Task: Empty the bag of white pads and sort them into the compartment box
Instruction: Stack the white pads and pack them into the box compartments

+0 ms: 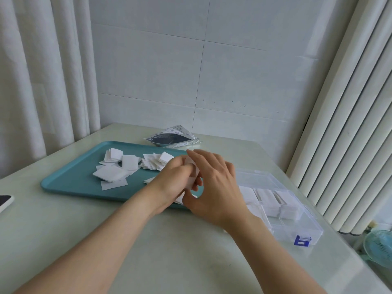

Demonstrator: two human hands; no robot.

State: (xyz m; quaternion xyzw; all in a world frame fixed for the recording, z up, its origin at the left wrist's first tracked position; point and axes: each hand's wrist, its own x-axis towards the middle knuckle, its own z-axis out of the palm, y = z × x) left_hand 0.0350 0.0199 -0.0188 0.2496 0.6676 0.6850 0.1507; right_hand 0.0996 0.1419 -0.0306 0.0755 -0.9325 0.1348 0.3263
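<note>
White pads (118,166): loose on the teal tray (70,181), centre-left of the frame, in about three heaps with a few strays. They overlap too much for an exact count.
Stack (192,177): a few pads held at the centre of the frame, over the tray's right end. Fingers hide how many.
Left hand (171,181): fingers curled round the stack's left side.
Right hand (214,185): thumb underneath, fingers arched over the top, pinching the same stack.
Box (297,209): one, made of clear plastic and open, right of centre just beside the tray. Three compartments show pads packed on edge, and the wrist hides the rest.
Bag (174,139): one, lying gaping behind the tray, above centre. It looks emptied.
Step in hand: probably squaring the stack before it goes into the box.
Doing it well: tap the edges flush with both hands, keep a light pinch so the soft pads do not bend, then lower them on edge into a free compartment.
Counts: one tray, one bag, one box, two hands, and one phone (5,201) at the left edge.
</note>
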